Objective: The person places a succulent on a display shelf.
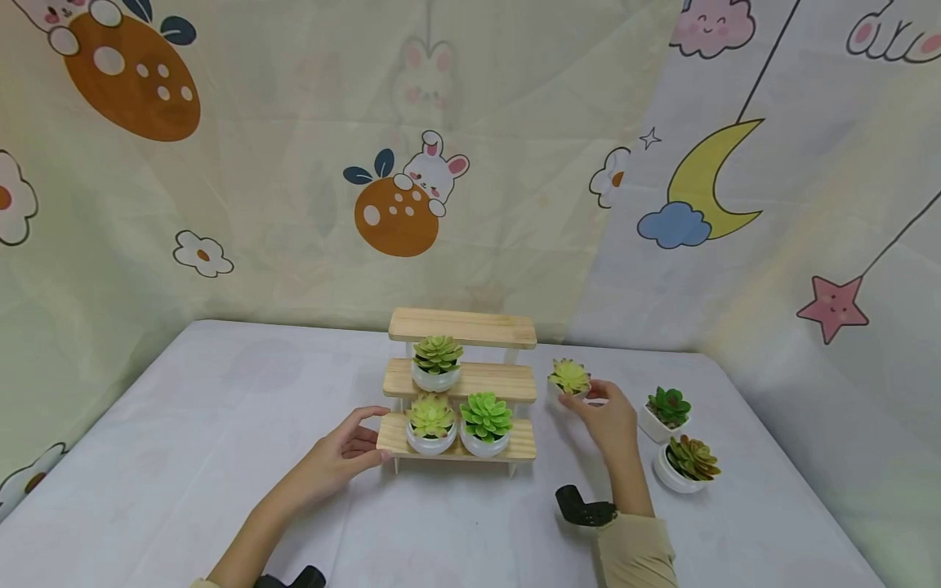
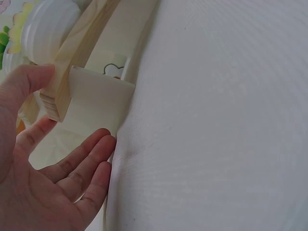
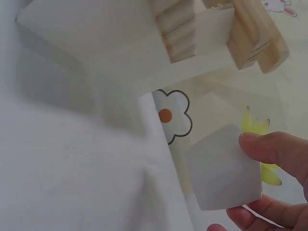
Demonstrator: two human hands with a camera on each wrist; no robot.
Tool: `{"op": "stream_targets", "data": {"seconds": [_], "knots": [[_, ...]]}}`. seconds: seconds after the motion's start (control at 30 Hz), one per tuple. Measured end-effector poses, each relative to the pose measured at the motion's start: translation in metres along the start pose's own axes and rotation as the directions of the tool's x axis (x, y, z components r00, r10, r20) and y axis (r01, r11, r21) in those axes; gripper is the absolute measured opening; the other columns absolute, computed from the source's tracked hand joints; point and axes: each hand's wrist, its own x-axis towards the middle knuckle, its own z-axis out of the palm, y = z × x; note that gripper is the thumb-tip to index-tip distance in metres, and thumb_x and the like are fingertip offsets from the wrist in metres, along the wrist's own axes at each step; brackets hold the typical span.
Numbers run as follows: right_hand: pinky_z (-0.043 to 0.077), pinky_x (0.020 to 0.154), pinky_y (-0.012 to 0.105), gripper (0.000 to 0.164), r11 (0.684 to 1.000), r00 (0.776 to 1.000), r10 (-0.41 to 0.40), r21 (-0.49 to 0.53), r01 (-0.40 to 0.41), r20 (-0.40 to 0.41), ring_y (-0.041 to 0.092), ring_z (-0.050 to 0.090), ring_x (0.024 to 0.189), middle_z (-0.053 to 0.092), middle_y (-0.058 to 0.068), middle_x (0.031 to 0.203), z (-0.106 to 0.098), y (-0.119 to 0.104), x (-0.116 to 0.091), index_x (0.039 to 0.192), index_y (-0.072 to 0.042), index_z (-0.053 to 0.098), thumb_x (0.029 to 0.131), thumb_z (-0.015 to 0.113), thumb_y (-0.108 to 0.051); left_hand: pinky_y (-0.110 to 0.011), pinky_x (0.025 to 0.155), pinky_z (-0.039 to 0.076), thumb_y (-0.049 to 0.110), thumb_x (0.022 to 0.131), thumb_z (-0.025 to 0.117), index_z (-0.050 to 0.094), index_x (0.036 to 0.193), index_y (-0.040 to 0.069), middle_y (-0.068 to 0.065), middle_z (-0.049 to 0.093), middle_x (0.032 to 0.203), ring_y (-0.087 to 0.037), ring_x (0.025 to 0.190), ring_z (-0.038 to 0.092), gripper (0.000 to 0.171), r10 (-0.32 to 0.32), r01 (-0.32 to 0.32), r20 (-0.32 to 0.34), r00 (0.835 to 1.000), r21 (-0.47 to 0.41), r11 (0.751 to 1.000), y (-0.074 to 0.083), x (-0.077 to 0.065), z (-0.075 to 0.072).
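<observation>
Bench: a white-clothed bench point(image 1: 220, 425), faintly creased, set against a draped backdrop point(image 1: 294, 90) that closes off the back and both sides
Backdrop prints: two spotted orange fruits point(image 1: 400, 224), each with a rabbit; one yellow moon point(image 1: 691, 175) with one blue cloud point(image 1: 675, 225); one pink star point(image 1: 835, 308); one pink cloud point(image 1: 713, 26); several white flowers
Stand: one display stand point(image 1: 500, 381), made of three pale wooden boards rising in steps on white supports
Plants: six in all, each in a white pot; three on the stand, one in hand, two on the bench
Middle board: one green plant point(image 1: 437, 357), towards the left
Bottom board: two; a yellow-green plant point(image 1: 430, 425) on the left, a bright green plant point(image 1: 486, 423) just beside it
Bench, right side: two; a dark green plant point(image 1: 667, 410) and, nearer the person, a reddish-green plant point(image 1: 687, 464)
Left hand: the left hand point(image 1: 341, 453) pinches the bottom board's left end between thumb and forefinger; its other fingers reach out below
Right hand: the right hand point(image 1: 610, 416) has its fingers narrowed on the pot of a yellow-tipped plant point(image 1: 569, 378), held up just right of the stand, apart from it
</observation>
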Motion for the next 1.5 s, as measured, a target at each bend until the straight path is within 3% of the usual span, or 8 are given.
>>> {"op": "stream_targets", "data": {"seconds": [0.23,0.5,0.7,0.9,1.1,1.3,1.5], "knots": [[0.044,0.083,0.041,0.07,1.0,1.0,-0.005,0.0,0.005,0.001,0.032,0.052,0.108,0.051,0.018,0.122,-0.011,-0.011,-0.006,0.133,0.0,0.042,0.082,0.069,-0.039,-0.034,0.086,0.048,0.028,0.086,0.067,0.039,0.136,0.02,-0.012,0.06,0.109,-0.018,0.098,0.059,0.058,0.002,-0.002,-0.002,1.0,0.0,1.0,0.0,0.0,0.0],[0.042,0.073,0.027,0.071,1.0,1.0,-0.015,0.022,0.015,0.001,0.027,0.053,0.108,0.051,0.014,0.124,-0.021,-0.025,-0.012,0.135,-0.004,0.043,0.08,0.07,-0.041,-0.035,0.086,0.048,0.028,0.086,0.067,0.038,0.136,0.019,-0.013,0.06,0.11,-0.019,0.099,0.059,0.059,0.008,-0.008,0.003,1.0,-0.007,1.0,-0.001,0.0,0.0],[0.04,0.071,0.023,0.07,0.997,0.999,-0.028,0.066,0.026,0.023,0.026,0.051,0.108,0.049,0.013,0.126,-0.027,-0.036,-0.018,0.136,-0.007,0.042,0.081,0.069,-0.04,-0.036,0.087,0.048,0.028,0.086,0.067,0.038,0.136,0.019,-0.013,0.06,0.109,-0.02,0.099,0.06,0.059,0.017,-0.017,0.001,1.0,0.003,1.0,-0.002,0.001,0.001],[0.045,0.078,0.032,0.077,0.994,0.998,-0.06,0.094,0.057,0.03,0.028,0.051,0.109,0.05,0.014,0.125,-0.026,-0.038,-0.02,0.136,-0.008,0.042,0.078,0.071,-0.048,-0.037,0.087,0.047,0.028,0.086,0.067,0.039,0.136,0.02,-0.012,0.06,0.109,-0.019,0.099,0.06,0.058,0.007,-0.007,-0.003,1.0,0.003,1.0,-0.002,0.001,0.001],[0.047,0.067,0.042,0.076,0.987,0.99,-0.138,0.077,0.139,-0.019,0.023,0.055,0.099,0.055,0.009,0.115,-0.013,-0.021,-0.006,0.132,-0.013,0.048,0.072,0.073,-0.053,-0.036,0.087,0.047,0.028,0.085,0.067,0.039,0.136,0.02,-0.012,0.061,0.109,-0.019,0.099,0.06,0.058,0.008,-0.008,-0.004,1.0,0.0,1.0,-0.002,0.0,0.001],[0.045,0.082,0.036,0.071,0.983,0.986,-0.159,0.1,0.153,0.056,0.028,0.051,0.106,0.057,0.014,0.117,-0.018,-0.055,-0.033,0.13,-0.008,0.047,0.076,0.074,-0.046,-0.034,0.086,0.047,0.028,0.085,0.067,0.039,0.135,0.02,-0.012,0.061,0.109,-0.018,0.099,0.059,0.058,0.018,-0.018,-0.004,1.0,0.002,1.0,-0.002,0.0,0.0],[0.039,0.094,0.039,0.064,0.981,0.984,-0.164,0.118,0.154,0.076,0.025,0.05,0.11,0.057,0.015,0.117,-0.013,-0.063,-0.039,0.128,-0.007,0.049,0.078,0.075,-0.036,-0.033,0.086,0.047,0.028,0.085,0.067,0.039,0.135,0.021,-0.012,0.061,0.109,-0.018,0.099,0.059,0.057,0.02,-0.02,-0.002,1.0,0.004,1.0,-0.003,0.0,0.0]]}}
